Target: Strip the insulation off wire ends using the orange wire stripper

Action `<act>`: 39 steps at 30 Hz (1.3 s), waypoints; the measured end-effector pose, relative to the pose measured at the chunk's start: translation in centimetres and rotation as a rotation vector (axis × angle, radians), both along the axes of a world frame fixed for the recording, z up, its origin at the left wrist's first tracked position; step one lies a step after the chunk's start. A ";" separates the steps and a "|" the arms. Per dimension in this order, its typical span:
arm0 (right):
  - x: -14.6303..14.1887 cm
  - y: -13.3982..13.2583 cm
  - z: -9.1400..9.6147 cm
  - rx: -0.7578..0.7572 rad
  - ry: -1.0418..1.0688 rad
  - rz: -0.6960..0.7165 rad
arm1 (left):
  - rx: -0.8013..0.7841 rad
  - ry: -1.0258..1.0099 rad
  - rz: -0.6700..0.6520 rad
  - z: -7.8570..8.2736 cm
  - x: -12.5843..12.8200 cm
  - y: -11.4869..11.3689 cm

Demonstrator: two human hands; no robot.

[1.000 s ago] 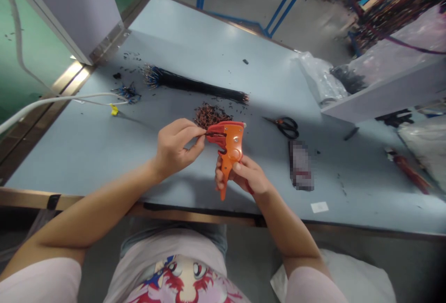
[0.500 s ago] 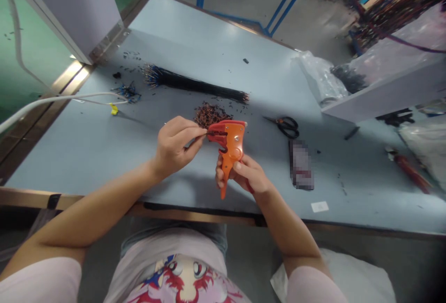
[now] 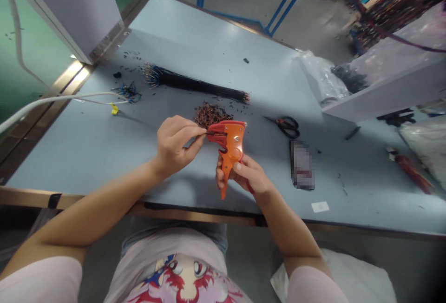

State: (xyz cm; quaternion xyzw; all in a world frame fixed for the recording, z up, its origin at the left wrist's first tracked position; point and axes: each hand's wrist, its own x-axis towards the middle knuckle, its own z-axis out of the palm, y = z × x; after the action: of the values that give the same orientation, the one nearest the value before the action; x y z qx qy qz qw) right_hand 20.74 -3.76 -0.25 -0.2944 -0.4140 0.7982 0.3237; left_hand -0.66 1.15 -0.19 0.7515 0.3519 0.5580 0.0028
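Observation:
My right hand point(image 3: 248, 176) is wrapped round the handles of an orange wire stripper point(image 3: 229, 147), held upright above the grey table point(image 3: 87, 145). My left hand point(image 3: 176, 144) pinches a thin black wire between thumb and fingers, its end at the stripper's red jaws. Just behind the tool lies a small heap of stripped wire bits point(image 3: 210, 114). Farther back a long bundle of black wires point(image 3: 197, 85) lies across the table.
Black-handled scissors point(image 3: 287, 126) and a small blurred packet point(image 3: 301, 164) lie to the right. A white cable point(image 3: 52, 101) with a yellow tag runs in from the left. A clear plastic bag point(image 3: 322, 80) and a grey shelf point(image 3: 379, 89) stand at the right.
Almost nothing differs; the stripper and both hands have shifted only slightly, and the wire stays at the jaws.

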 end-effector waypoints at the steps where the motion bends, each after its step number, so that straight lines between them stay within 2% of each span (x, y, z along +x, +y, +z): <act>1: 0.0 0.0 0.0 -0.002 0.002 -0.001 | 0.000 0.013 0.020 0.0 0.0 0.0; 6: 0.0 -0.1 0.0 -0.004 0.016 0.000 | -0.004 0.040 0.087 0.0 -0.1 0.1; 11: -0.2 0.2 0.0 -0.008 0.061 -0.062 | -0.050 -0.084 -0.019 0.3 0.1 -0.1; 15: -0.2 0.7 -0.3 -0.105 0.136 -0.113 | -0.237 -0.217 -0.198 0.2 1.0 -1.0; 20: -0.2 0.6 -0.5 -0.168 0.132 -0.011 | -0.545 -0.259 -0.299 -0.8 2.6 -2.4; 23: -0.5 0.2 -0.4 -0.169 0.154 0.051 | -0.665 -0.336 -0.337 -1.5 3.2 -2.7; 31: -0.5 0.2 -0.6 -0.171 0.160 0.093 | -0.566 -0.322 -0.405 -2.1 3.1 -2.5; 39: -0.4 0.1 -0.9 -0.162 0.174 0.104 | -0.490 -0.305 -0.425 -1.5 3.2 -2.2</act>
State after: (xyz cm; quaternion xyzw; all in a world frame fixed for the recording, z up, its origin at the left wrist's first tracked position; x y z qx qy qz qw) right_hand 20.31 -3.63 -1.16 -0.2272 -0.3333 0.8672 0.2919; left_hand 2.52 -1.08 -1.67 0.6930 0.3067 0.5496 0.3515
